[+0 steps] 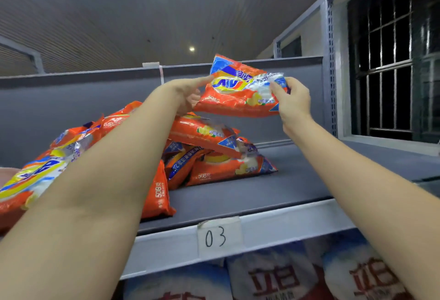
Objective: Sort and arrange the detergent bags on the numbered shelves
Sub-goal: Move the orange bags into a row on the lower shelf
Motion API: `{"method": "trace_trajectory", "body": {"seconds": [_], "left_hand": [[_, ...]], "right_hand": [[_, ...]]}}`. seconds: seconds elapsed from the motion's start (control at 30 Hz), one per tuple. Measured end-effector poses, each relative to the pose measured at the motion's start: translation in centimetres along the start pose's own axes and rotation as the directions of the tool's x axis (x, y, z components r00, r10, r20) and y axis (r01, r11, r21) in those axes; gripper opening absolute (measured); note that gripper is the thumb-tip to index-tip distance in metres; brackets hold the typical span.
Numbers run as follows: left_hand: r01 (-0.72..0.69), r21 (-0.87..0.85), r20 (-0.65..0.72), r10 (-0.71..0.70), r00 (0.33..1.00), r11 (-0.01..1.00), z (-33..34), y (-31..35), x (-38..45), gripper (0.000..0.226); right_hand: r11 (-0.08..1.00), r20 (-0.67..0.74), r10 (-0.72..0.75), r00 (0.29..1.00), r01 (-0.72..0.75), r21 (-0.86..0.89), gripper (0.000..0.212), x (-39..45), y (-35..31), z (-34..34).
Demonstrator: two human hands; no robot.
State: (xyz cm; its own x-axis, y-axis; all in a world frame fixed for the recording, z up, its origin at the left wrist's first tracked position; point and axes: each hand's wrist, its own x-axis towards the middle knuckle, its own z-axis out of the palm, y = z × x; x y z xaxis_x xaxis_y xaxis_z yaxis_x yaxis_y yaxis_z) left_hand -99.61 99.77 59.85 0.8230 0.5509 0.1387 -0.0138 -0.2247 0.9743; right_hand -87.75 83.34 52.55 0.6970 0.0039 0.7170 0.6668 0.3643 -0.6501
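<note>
An orange detergent bag (238, 90) with a blue and yellow logo hangs in the air above the top shelf. My left hand (188, 95) holds its left edge, index finger stretched along the top. My right hand (291, 101) pinches its right edge. Below lies a loose pile of several orange bags (209, 152), spreading left to a big bag (35, 180) at the frame's left edge. The grey shelf (273, 190) carries a paper label "03" (217, 236) on its front rail.
The right part of the shelf surface holds no bags, up to the perforated grey upright (329, 61). A barred dark window (390, 61) stands at far right. White and blue bags with red characters (273, 278) fill the shelf underneath.
</note>
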Motion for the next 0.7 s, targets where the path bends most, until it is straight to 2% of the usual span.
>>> {"method": "trace_trajectory", "body": {"seconds": [0.13, 0.23, 0.3, 0.4, 0.57, 0.67, 0.7], "left_hand": [[-0.154, -0.070, 0.066, 0.159, 0.985, 0.985, 2.6, -0.8, -4.1, 0.025], [-0.307, -0.252, -0.012, 0.314, 0.949, 0.918, 4.5, -2.2, -8.0, 0.016], [-0.373, -0.321, -0.079, 0.368, 0.927, 0.871, 5.2, -3.7, -10.5, 0.008], [-0.409, -0.343, -0.183, 0.367, 0.912, 0.845, 5.9, -6.8, -14.0, 0.006], [-0.396, -0.373, -0.268, 0.311, 0.912, 0.839, 6.2, -10.2, -18.8, 0.023], [-0.428, -0.397, -0.305, 0.323, 0.896, 0.812, 5.6, -11.1, -21.7, 0.016], [-0.443, -0.398, -0.322, 0.329, 0.888, 0.803, 5.3, -11.4, -22.7, 0.015]], "right_hand": [[0.984, 0.034, -0.132, 0.991, 0.127, 0.122, 0.011, -3.7, -3.3, -3.5], [0.975, 0.109, -0.198, 0.974, 0.185, 0.120, 0.013, -7.5, -5.1, -6.4], [0.976, 0.159, -0.206, 0.966, 0.192, 0.101, 0.013, -9.9, -6.3, -8.1], [0.989, 0.209, -0.135, 0.969, 0.120, 0.086, 0.014, -13.1, -7.0, -9.6], [0.996, 0.237, 0.067, 0.969, -0.081, 0.047, 0.011, -17.5, -6.3, -11.1], [0.978, 0.287, 0.175, 0.942, -0.201, 0.062, 0.006, -19.6, -6.4, -11.8], [0.961, 0.331, 0.224, 0.917, -0.263, 0.080, 0.010, -20.3, -6.5, -12.0]]}}
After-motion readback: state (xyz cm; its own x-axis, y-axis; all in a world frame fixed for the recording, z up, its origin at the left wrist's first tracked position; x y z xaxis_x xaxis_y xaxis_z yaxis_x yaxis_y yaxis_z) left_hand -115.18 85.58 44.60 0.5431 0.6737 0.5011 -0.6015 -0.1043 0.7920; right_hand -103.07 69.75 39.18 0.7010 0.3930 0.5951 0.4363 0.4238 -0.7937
